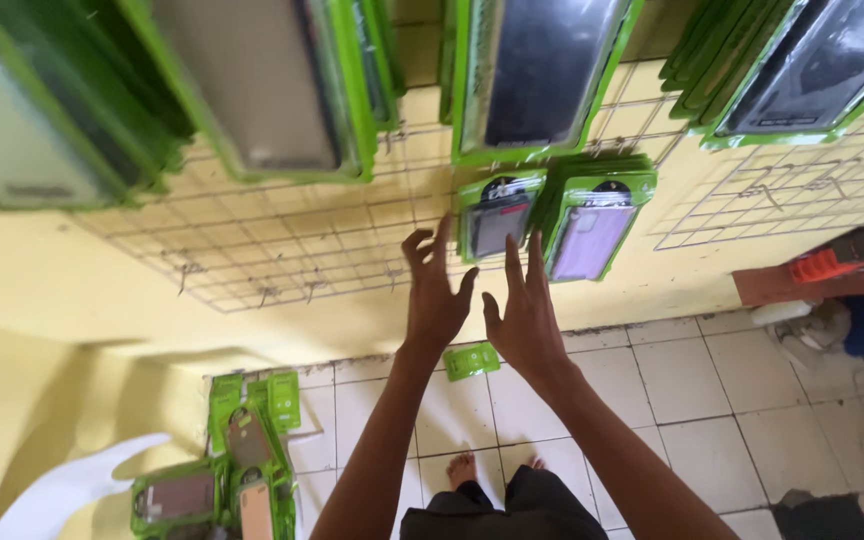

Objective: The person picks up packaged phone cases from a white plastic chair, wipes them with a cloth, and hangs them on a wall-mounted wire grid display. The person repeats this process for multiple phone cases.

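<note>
Big wire grid point(282, 250) on the yellow wall, 2 green-framed phone case packs point(499, 215) point(592, 225) hanging low, dark and lilac inserts. Left hand point(434, 290) and right hand point(524, 320) reach up beneath them, fingers spread, holding nothing.

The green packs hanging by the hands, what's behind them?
Behind the two green packs is a wire grid rack on a yellow wall. More packs are stacked behind the front ones, but how many is hidden. Both hands, left hand and right hand, are open and empty.
</note>
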